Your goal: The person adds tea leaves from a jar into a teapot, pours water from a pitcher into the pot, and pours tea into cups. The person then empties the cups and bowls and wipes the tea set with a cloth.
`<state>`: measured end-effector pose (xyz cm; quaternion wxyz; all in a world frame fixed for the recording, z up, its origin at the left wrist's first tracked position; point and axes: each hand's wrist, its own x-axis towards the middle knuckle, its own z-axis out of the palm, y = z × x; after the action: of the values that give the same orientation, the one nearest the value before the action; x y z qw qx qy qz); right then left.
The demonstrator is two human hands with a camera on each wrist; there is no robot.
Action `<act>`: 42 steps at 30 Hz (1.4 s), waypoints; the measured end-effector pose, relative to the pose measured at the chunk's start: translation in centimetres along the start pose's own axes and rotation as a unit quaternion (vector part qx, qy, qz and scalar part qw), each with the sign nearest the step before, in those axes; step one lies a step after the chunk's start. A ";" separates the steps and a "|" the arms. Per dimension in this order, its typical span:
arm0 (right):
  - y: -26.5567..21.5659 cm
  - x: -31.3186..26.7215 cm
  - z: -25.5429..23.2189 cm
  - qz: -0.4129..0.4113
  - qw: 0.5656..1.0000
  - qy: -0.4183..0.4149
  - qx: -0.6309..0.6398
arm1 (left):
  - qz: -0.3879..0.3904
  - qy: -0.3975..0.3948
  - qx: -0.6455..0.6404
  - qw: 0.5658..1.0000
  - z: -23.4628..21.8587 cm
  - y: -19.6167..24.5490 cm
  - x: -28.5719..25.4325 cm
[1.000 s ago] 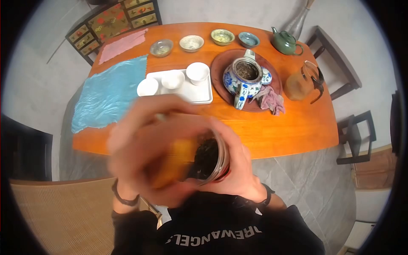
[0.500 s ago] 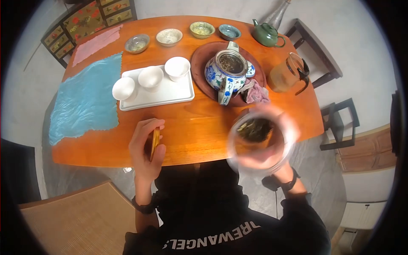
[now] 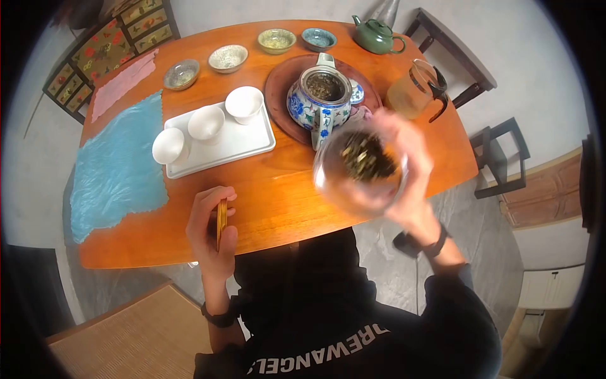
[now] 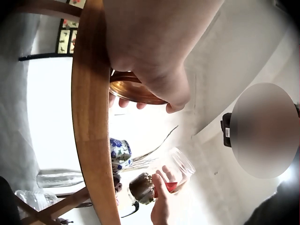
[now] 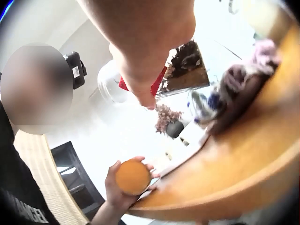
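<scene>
My left hand [image 3: 211,234] holds a round gold-coloured jar lid [image 3: 221,224] on edge, over the table's near edge. In the left wrist view the shiny inside of the lid [image 4: 136,89] shows above the fingertips. My right hand [image 3: 413,170] grips a clear jar [image 3: 334,167], tilted with its mouth toward me. Dark tea leaves [image 3: 367,158] lie at its far end, and a red label [image 5: 159,82] shows by the fingers. Just beyond the jar stands a blue-and-white teapot [image 3: 303,110], lidless, with dark contents inside. Its small lid [image 3: 356,91] lies beside it.
The teapot stands on a round brown tray [image 3: 278,95]. To its left, a white tray [image 3: 255,142] carries three white cups. Several small bowls line the back near a green teapot [image 3: 372,38]. A glass pitcher [image 3: 407,95] stands at right, a blue cloth [image 3: 120,170] at left.
The hands parted, the left taking the lid leftward and the right taking the jar rightward. Since half a second ago, the jar has moved slightly up and left, closer to the teapot.
</scene>
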<state>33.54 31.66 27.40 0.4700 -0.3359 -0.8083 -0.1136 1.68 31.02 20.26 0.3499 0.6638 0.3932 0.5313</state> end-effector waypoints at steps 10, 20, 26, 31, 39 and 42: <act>6.1 8.3 -5.8 -0.065 0.943 -0.105 -0.309 | 0.003 -0.003 -0.045 0.999 0.0 -0.2 -0.1; 7.8 7.3 -4.9 0.000 0.943 -0.061 -0.327 | -0.003 0.009 -0.044 0.999 0.1 -0.3 -0.3; 3.6 6.4 -3.3 0.122 0.978 -0.046 -0.164 | -0.026 0.013 -0.075 0.997 0.3 0.5 -0.2; -6.9 3.2 2.3 0.247 0.938 -0.165 0.181 | 0.047 0.127 -0.154 0.979 1.8 5.0 0.2; -11.2 1.4 6.5 0.170 0.947 -0.157 0.224 | 0.146 -0.122 0.218 0.957 -2.7 13.0 2.9; -11.2 1.4 5.2 0.199 0.915 -0.149 0.317 | 0.190 -0.214 0.272 0.919 -4.4 14.7 3.8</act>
<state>22.22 26.50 27.33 0.4392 -0.3359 -0.7789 0.2961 0.03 28.06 35.72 0.1237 0.8935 0.3047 0.3059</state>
